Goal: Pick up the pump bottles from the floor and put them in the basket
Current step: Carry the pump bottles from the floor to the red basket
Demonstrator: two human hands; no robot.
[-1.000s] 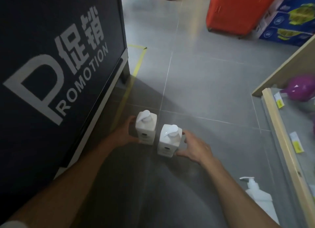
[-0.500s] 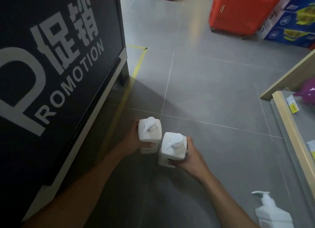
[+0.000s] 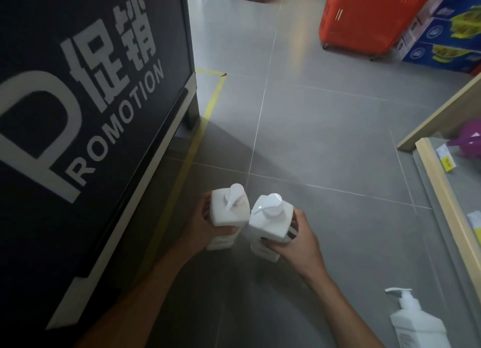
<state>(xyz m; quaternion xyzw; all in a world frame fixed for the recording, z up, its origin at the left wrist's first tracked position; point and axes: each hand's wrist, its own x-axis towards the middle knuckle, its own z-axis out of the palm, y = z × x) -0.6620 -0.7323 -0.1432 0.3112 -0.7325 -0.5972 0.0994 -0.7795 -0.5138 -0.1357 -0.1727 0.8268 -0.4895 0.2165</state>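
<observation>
Low over the grey floor (image 3: 325, 139), beside a dark stand (image 3: 78, 113) lettered PROMOTION: two white pump bottles, one in each hand. Left hand (image 3: 200, 225) wraps the left bottle (image 3: 229, 213) from its outer side, thumb across the near face, fingers curled round the back. Right hand (image 3: 299, 241) clamps the right bottle (image 3: 269, 222) the same way, thumb on the near face below the shoulder, fingers behind. Both grips closed firm on the bodies, pump heads free. Bottles roughly upright, leaning a little toward each other, shoulders touching or very nearly; cannot tell which. Cannot tell whether their bases are clear of the tiles. Both nozzles point toward the left.

Third bottle (image 3: 416, 324) stands alone on the floor at lower right, well apart from the hands, near the foot of a wooden shelf (image 3: 440, 181). Red basket (image 3: 364, 17) sits far across the aisle at top right, just beside stacked blue cartons (image 3: 447, 30); its inside is not visible. Yellow tape (image 3: 210, 100) runs on the floor past the stand's corner.
</observation>
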